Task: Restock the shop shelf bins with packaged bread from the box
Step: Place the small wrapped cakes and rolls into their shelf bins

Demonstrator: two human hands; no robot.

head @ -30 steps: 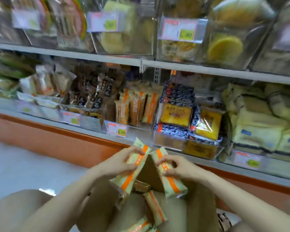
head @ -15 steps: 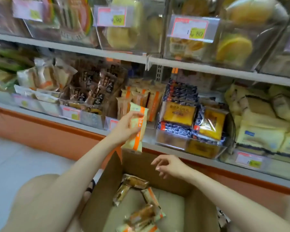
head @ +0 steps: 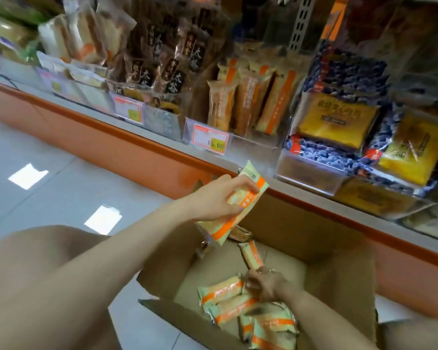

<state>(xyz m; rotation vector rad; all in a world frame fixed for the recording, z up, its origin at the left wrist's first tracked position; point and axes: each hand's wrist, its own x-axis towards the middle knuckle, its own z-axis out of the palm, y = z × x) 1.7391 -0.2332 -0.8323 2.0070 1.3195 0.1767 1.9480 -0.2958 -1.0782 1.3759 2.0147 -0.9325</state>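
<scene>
left hand (head: 216, 200) grips bread packet (head: 250, 190) above box (head: 301, 223) | right hand (head: 263, 284) among loose packets (head: 223, 291), grasp unclear | box front cut off | price tag (head: 209, 140) digits blurred

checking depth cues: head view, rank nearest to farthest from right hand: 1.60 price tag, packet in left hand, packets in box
1. box packets, at right hand
2. held packet, up in left hand
3. 1.60 price tag, on shelf edge

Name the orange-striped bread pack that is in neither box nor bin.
The pack gripped by the left hand, above the box's far corner; the rest lie in the box or stand in the bin.
</scene>
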